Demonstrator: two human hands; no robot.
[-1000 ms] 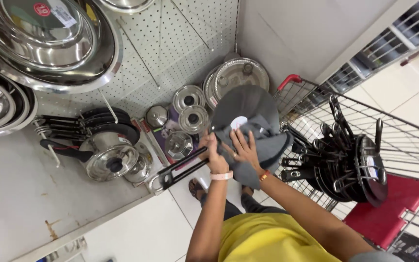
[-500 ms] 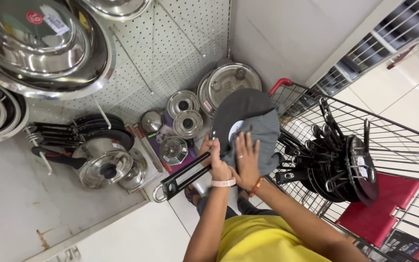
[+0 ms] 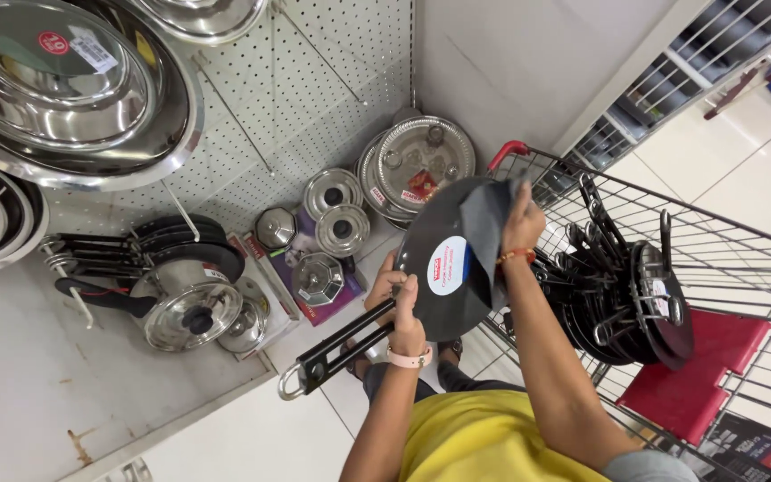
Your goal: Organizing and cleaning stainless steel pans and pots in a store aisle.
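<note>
My left hand (image 3: 399, 308) grips the base of the long black handle (image 3: 336, 350) of a flat dark round pan (image 3: 443, 259) held upright in front of me. A round white and red sticker sits on the pan's face. My right hand (image 3: 521, 225) presses a grey cloth (image 3: 485, 234) against the pan's upper right edge. The cloth drapes over the right part of the pan.
A wire shopping cart (image 3: 725, 259) at right holds several stacked black pans (image 3: 622, 299) and a red seat flap. Steel lids and pots (image 3: 332, 214) sit on the low shelf by the pegboard wall. Large steel bowls (image 3: 64, 80) hang upper left.
The pan has turned so its stickered face shows. My right hand slid with the cloth from the pan's middle to its upper right edge; my left hand shifted down onto the handle.
</note>
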